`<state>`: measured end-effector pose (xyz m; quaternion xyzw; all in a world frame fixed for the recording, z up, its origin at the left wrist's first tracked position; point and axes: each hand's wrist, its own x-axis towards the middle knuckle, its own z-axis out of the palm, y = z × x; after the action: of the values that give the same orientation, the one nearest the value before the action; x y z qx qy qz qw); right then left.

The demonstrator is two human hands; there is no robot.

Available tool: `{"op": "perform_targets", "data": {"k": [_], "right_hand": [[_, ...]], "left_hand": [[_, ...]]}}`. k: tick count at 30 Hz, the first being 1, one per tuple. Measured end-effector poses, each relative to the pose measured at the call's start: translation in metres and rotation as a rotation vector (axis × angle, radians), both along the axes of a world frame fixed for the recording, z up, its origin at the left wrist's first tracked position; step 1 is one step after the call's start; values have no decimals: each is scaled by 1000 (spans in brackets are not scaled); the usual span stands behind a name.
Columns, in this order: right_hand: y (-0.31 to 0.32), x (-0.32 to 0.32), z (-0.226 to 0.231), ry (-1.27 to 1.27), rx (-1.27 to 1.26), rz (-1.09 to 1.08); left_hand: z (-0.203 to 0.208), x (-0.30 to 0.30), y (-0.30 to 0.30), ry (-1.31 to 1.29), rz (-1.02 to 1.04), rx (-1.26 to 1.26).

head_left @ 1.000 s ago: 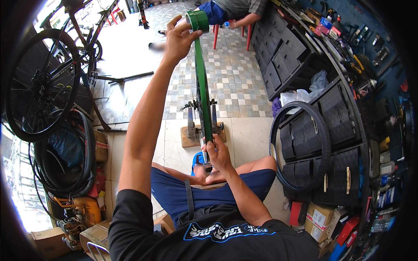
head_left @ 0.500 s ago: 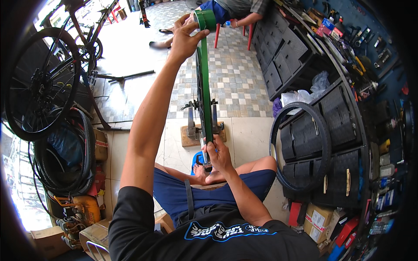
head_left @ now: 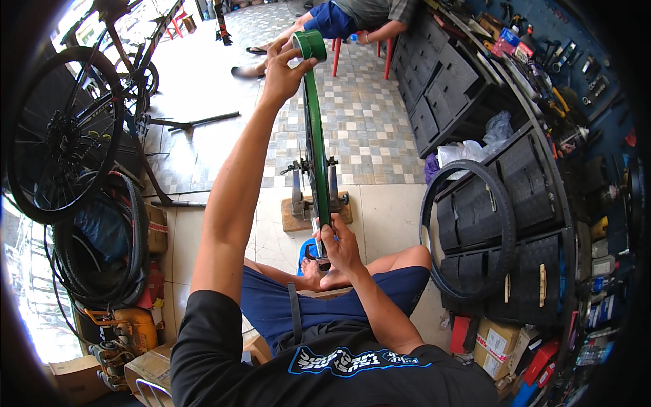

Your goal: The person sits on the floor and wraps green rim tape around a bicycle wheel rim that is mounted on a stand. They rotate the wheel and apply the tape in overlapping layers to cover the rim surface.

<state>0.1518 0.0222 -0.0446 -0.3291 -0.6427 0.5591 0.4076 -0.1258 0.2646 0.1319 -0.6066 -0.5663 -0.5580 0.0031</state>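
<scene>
A bicycle wheel rim point(head_left: 312, 142) stands upright, edge toward me, in a truing stand point(head_left: 296, 193) with a wooden base. Green tape point(head_left: 314, 115) stretches along the rim from its near side to the roll. My left hand point(head_left: 283, 71), arm reaching far forward, grips the roll of green tape point(head_left: 311, 45) above the wheel's far side. Close to my lap, my right hand point(head_left: 340, 245) is closed on the near part of the rim, its thumb by the tape's near end. How firmly the tape lies on the rim cannot be made out.
A bicycle point(head_left: 81, 129) stands at the left above piled tyres point(head_left: 102, 251). A loose tyre point(head_left: 505, 230) leans on black drawers point(head_left: 434, 88) at the right. Another person point(head_left: 352, 20) sits on a red stool ahead. Cardboard boxes point(head_left: 498, 346) lie at the lower right.
My left hand and the tape roll have come slightly lower and nearer, shifting a little left. My right hand stays at the rim, slightly lower.
</scene>
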Motion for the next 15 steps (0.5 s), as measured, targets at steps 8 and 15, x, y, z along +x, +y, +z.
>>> {"op": "perform_targets", "data": {"k": [8, 15], "right_hand": [[-2, 0, -1, -10, 0, 1], [-2, 1, -3, -1, -7, 6]], "left_hand": [[-17, -2, 4, 35, 45, -32], [-27, 0, 4, -9, 30, -73]]}}
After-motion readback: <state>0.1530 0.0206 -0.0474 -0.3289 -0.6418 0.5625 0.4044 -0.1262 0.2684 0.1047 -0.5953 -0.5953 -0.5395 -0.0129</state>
